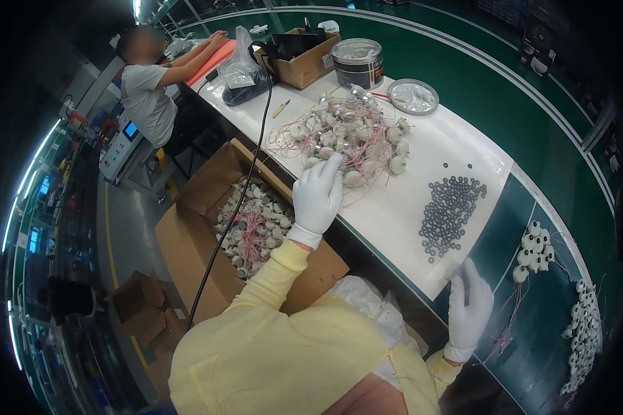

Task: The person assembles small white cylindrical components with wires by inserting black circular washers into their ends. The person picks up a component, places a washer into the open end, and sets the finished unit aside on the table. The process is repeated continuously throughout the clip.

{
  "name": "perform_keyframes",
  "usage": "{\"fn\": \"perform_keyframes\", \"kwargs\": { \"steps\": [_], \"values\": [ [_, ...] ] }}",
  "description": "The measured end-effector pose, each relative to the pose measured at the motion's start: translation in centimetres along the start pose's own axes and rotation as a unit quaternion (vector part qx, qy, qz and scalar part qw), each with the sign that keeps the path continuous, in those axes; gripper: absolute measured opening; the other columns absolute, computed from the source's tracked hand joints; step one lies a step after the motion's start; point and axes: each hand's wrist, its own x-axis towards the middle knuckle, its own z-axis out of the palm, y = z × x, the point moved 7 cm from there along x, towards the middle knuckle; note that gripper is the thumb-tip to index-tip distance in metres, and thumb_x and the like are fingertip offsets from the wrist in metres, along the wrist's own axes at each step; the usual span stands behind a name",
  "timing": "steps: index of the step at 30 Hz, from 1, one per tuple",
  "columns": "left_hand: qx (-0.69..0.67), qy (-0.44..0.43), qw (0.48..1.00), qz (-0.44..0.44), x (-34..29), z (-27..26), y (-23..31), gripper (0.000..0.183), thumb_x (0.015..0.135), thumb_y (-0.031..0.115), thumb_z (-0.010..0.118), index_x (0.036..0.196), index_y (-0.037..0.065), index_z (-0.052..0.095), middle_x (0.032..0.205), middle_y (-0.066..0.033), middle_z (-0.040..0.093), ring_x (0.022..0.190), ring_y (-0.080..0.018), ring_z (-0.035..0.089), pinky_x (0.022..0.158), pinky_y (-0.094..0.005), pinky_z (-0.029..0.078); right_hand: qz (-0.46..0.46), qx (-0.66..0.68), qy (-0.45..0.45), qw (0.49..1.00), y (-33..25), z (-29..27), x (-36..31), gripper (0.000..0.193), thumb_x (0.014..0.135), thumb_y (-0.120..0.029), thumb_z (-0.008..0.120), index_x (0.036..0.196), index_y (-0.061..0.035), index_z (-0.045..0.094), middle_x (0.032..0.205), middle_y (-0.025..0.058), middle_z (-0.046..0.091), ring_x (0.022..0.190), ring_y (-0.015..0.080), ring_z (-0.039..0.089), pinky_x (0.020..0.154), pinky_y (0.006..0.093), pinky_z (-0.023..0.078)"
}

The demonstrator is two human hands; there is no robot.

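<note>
My left hand (317,197), in a white glove, reaches to the near edge of a heap of small round white parts with pink wires (356,135) on the white table sheet. Its fingers are drawn together at the heap; what they hold, if anything, is hidden. My right hand (469,310), gloved too, is held over the table's near edge with its fingers apart and nothing visible in them. Beyond it lies a spread of small dark rings (451,216). Right of that hand, a cluster of white parts with dark centres (534,250) rests on the green mat.
An open cardboard box (201,238) of wired white parts stands left of the table, with a black cable (246,181) crossing over it. Farther back are a tin (358,69), its lid (414,97) and a carton (301,69). A co-worker (149,97) sits far left.
</note>
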Motion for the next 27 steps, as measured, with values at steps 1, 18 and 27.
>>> {"fn": "perform_keyframes", "kwargs": {
  "steps": [1,18,27],
  "values": [
    [0.001,-0.001,1.000,0.001,0.0,0.0,-0.1,0.030,0.097,0.011,0.067,0.128,0.013,0.067,0.099,-0.0105,0.071,0.086,-0.0377,0.067,0.069,-0.0489,0.052,-0.003,0.000,0.002,1.000,0.1,0.0,0.0,0.038,0.096,-0.013,0.072,0.132,-0.0022,0.072,0.082,0.0061,0.065,0.075,0.0240,0.057,0.077,0.0391,0.043],
    [-0.045,-0.003,0.999,-0.026,0.4,0.7,-1.5,0.034,0.094,0.012,0.071,0.128,0.010,0.071,0.088,-0.0124,0.067,0.081,-0.0369,0.065,0.072,-0.0488,0.051,0.140,0.058,0.113,0.982,1.6,-0.8,-0.5,0.046,0.095,-0.012,0.076,0.139,-0.0003,0.068,0.078,0.0019,0.051,0.069,0.0135,0.045,0.062,0.0314,0.037],
    [-0.025,-0.026,0.999,-0.027,0.3,0.6,-0.2,0.044,0.091,0.014,0.074,0.134,0.008,0.069,0.089,-0.0092,0.066,0.083,-0.0333,0.064,0.077,-0.0454,0.051,0.073,-0.023,0.047,0.996,0.9,-0.2,-0.2,0.042,0.095,-0.016,0.077,0.134,-0.0004,0.071,0.077,0.0025,0.053,0.068,0.0183,0.047,0.066,0.0360,0.038]
  ]
}}
